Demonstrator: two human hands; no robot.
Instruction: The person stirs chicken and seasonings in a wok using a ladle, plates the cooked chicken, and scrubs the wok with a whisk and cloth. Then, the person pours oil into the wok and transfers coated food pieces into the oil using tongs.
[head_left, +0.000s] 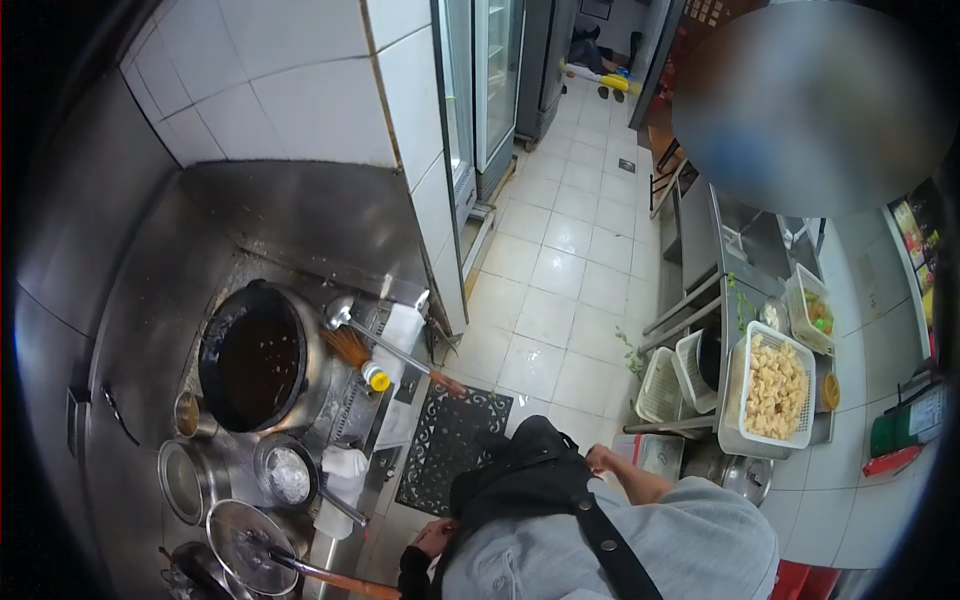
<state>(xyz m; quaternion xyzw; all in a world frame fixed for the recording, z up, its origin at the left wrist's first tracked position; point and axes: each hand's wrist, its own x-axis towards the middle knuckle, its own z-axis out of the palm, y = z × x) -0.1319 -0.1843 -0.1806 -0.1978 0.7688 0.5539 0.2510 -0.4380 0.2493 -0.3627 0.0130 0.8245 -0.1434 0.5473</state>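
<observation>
**Hands low at the body, wok station to the left**

The left hand point(432, 537) sits low beside the dark apron point(520, 480), partly hidden by a dark sleeve; whether its fingers are curled or spread cannot be told. The right hand point(598, 459) rests at the apron's far edge, forearm bare, and its grip cannot be told either. Neither hand visibly holds anything.

Nearest the left hand is the steel cooking counter point(150, 330), splashed and greasy. A large black wok point(255, 357) sits in it, filled with dark liquid. A ladle point(338, 312) leans on the wok's rim, its long handle reaching out past the counter edge over a black floor mat point(450, 440). A yellow-capped bottle point(376, 377) stands just beside the wok. Smaller pots and a wire skimmer point(243, 545) crowd the near end of the counter.

To the right, a steel prep table point(735, 430) carries a white basket of pale fried pieces point(775, 385) and other baskets.

Between counter and table runs a pale tiled floor point(560, 250), an open aisle leading past glass-door fridges point(490, 80) to the back of the room.
</observation>
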